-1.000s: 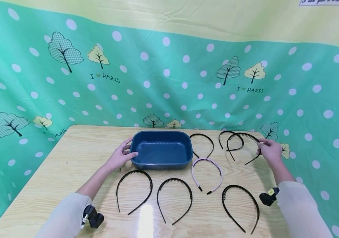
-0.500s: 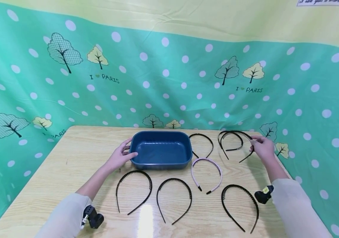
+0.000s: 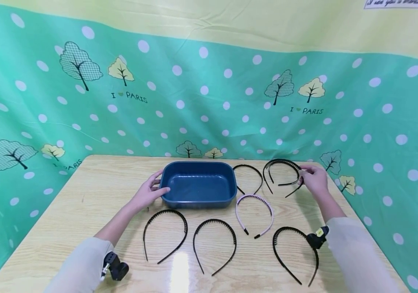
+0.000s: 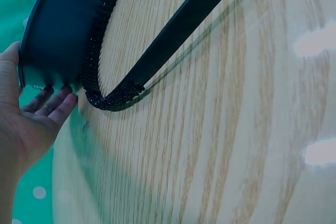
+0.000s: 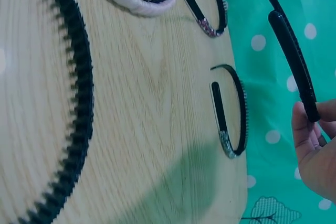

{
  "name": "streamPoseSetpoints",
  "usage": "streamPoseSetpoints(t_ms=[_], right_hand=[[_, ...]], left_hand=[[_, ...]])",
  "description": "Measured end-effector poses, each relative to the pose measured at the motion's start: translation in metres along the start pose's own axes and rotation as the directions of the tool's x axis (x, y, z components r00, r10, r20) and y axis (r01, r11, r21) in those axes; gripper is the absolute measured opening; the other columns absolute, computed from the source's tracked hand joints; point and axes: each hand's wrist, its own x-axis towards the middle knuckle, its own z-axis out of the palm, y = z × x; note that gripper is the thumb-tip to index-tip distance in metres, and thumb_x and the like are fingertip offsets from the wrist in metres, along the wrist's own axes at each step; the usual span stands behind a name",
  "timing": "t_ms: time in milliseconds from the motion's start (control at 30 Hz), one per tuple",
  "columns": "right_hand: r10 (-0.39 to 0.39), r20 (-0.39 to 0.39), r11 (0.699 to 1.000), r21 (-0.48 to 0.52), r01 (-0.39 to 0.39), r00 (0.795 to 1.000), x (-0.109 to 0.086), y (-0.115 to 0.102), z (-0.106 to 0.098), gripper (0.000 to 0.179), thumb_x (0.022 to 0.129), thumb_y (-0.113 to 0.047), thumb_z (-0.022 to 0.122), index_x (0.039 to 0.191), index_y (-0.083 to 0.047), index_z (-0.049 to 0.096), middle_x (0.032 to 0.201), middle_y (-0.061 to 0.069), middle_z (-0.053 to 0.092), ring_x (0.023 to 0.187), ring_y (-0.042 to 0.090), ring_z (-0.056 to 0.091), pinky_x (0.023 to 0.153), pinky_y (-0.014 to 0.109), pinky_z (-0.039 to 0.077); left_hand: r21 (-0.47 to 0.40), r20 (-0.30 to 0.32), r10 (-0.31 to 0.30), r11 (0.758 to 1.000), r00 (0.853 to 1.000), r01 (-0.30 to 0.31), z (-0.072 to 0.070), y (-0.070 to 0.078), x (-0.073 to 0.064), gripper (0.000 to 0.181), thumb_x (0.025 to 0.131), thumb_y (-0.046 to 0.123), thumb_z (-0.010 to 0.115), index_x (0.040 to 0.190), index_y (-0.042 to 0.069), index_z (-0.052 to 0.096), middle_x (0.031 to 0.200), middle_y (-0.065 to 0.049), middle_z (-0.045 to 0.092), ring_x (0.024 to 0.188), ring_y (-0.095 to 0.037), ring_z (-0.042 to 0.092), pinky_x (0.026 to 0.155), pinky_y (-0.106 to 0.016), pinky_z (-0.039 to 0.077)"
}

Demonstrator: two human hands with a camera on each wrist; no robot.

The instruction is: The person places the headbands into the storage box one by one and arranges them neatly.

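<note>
My left hand [image 3: 148, 193] holds the left side of a dark blue plastic basin [image 3: 199, 188], thumb over the rim and the other fingers along the outer wall. Nothing lies inside the basin. At the far right, my right hand [image 3: 315, 179] pinches one arm of a black toothed headband [image 5: 294, 59], which is raised off the table. In the head view this headband overlaps another black headband [image 5: 243, 103], with a glittery patch, lying on the table below. A pale pink headband [image 3: 254, 196] lies right of the basin, and a black headband [image 3: 262, 179] lies partly behind the basin's right side.
Three more black headbands lie nearer the front: a left one [image 3: 186, 232], a middle one [image 3: 215, 221] and a right one [image 3: 292, 229]. The wooden table [image 3: 102, 183] ends at a green dotted curtain [image 3: 209, 110] behind and on the right.
My right hand has moved left with the headband, bringing it over the one lying at the far right. My left hand and the basin have stayed in place.
</note>
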Motion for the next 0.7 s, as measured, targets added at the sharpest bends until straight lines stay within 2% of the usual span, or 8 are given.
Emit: streamPoseSetpoints(t_ms=[167, 400, 500, 533, 700], right_hand=[[-0.008, 0.004, 1.0, -0.018, 0.008, 1.0, -0.001, -0.005, 0.008, 0.041, 0.096, -0.013, 0.047, 0.134, 0.002, 0.047, 0.088, 0.004, 0.053, 0.061, 0.004, 0.058, 0.063, 0.019, 0.053], [-0.012, 0.008, 1.0, 0.005, 0.012, 1.0, -0.004, -0.01, 0.014, 0.04, 0.096, -0.014, 0.048, 0.133, 0.002, 0.048, 0.09, 0.005, 0.054, 0.062, 0.002, 0.057, 0.066, 0.02, 0.054], [-0.025, -0.003, 0.999, 0.039, 0.025, 1.0, -0.004, -0.011, 0.018, 0.039, 0.095, -0.011, 0.05, 0.13, 0.004, 0.05, 0.087, 0.004, 0.055, 0.063, 0.007, 0.059, 0.067, 0.024, 0.056], [-0.055, 0.012, 0.993, 0.11, 0.053, 0.998, 0.003, -0.002, 0.019, 0.035, 0.094, -0.013, 0.052, 0.126, 0.003, 0.055, 0.084, 0.003, 0.056, 0.061, 0.007, 0.058, 0.064, 0.023, 0.055], [-0.06, 0.018, 0.988, 0.145, 0.056, 0.998, 0.002, -0.007, 0.026, 0.034, 0.094, -0.012, 0.053, 0.124, 0.004, 0.056, 0.086, 0.0, 0.056, 0.064, 0.009, 0.059, 0.064, 0.024, 0.056]], left_hand=[[0.009, 0.001, 0.0, 1.0, 1.0, 0.0, 0.0, 0.002, 0.0, 0.079, 0.089, 0.024, 0.064, 0.151, 0.012, 0.016, 0.143, -0.032, 0.034, 0.122, -0.048, 0.046, 0.094, -0.049, 0.049], [0.022, 0.0, -0.002, 1.0, 1.0, 0.002, 0.0, 0.0, 0.001, 0.079, 0.089, 0.026, 0.064, 0.15, 0.013, 0.017, 0.142, -0.032, 0.035, 0.122, -0.048, 0.046, 0.094, -0.047, 0.049], [0.027, -0.005, -0.004, 1.0, 1.0, 0.005, 0.0, -0.002, 0.001, 0.079, 0.089, 0.026, 0.065, 0.15, 0.012, 0.018, 0.142, -0.031, 0.035, 0.122, -0.047, 0.047, 0.094, -0.047, 0.049], [0.031, -0.004, -0.003, 1.0, 1.0, 0.003, 0.0, -0.002, 0.001, 0.079, 0.089, 0.027, 0.064, 0.15, 0.012, 0.017, 0.142, -0.031, 0.035, 0.122, -0.047, 0.047, 0.094, -0.047, 0.049], [0.035, -0.008, -0.009, 0.999, 1.0, 0.009, 0.0, -0.002, 0.0, 0.078, 0.089, 0.027, 0.064, 0.15, 0.013, 0.018, 0.142, -0.031, 0.036, 0.122, -0.047, 0.047, 0.094, -0.048, 0.049]])
